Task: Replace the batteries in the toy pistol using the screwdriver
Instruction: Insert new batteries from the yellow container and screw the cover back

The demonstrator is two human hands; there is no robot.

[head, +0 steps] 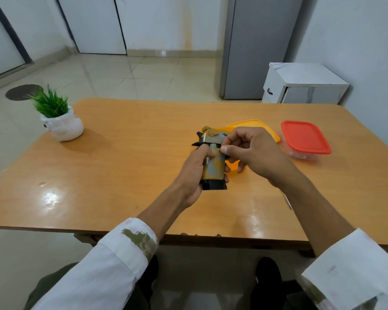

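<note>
- Gold-and-grey toy pistol (212,167) is being held just above the tabletop (121,164), roughly mid-table. Its black base is facing the person and the barrel end is pointing away.
- Left hand (192,173) is wrapping round the grip from the left side. The thumb is lying up along the grip and the fingertips are showing on its right edge.
- Right hand (253,151) is sitting at the pistol's right side, w/ thumb + forefinger pinching at the top of the grip. The other fingers are curling loosely below. Anything between the tips is too small to make out tbh.
- Orange lid (255,125) is lying flat on the tabletop right behind the pistol, partly hidden by the right hand.
- Clear container w/ a red lid (305,139) is sitting to the right of it, near but apart.
- Thin silvery thing (286,200) is poking out from under the right forearm, can't tell what it is.
- White pot w/ a green plant (63,125) is standing at the far left corner.
- White sleeves (112,260) w/ stained cuffs are covering both arms, leaving the wrists bare.
- Bg: a grey fridge (255,48) and a small white cabinet (300,86) are standing on the tiled floor beyond the far right edge.
</note>
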